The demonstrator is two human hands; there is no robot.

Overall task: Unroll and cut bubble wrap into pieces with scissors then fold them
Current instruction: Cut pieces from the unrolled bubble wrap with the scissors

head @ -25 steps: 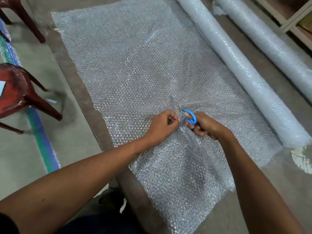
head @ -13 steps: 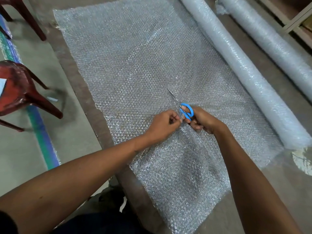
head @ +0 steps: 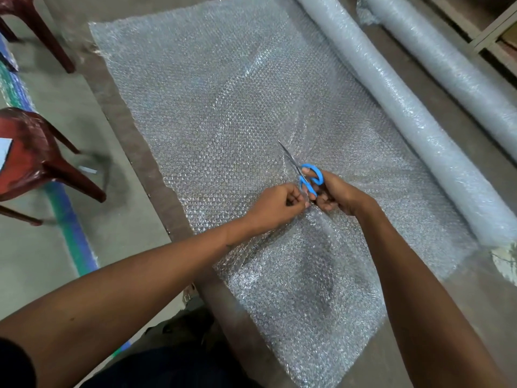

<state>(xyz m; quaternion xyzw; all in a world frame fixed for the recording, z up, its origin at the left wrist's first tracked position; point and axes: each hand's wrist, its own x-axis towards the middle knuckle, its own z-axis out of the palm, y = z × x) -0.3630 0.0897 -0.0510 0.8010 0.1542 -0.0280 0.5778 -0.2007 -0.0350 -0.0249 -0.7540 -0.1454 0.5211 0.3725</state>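
A wide sheet of bubble wrap [head: 212, 102] lies unrolled across the brown table, running from its roll [head: 397, 107] on the right. My right hand [head: 338, 194] grips blue-handled scissors [head: 307, 177] near the sheet's middle, blades pointing away toward the far left. Just left of the scissors, my left hand [head: 279, 208] pinches the wrap beside the cut line. The wrap behind my hands, toward me, bulges and wrinkles.
A second bubble wrap roll [head: 453, 68] lies farther right, parallel to the first. Two dark red plastic chairs [head: 30, 161] stand on the floor to the left, beside a blue-green floor stripe [head: 72, 228]. The table's left edge [head: 131, 141] runs diagonally.
The scissors and both hands have advanced a little farther along the sheet, away from me. The blades now stick out longer ahead of the right hand.
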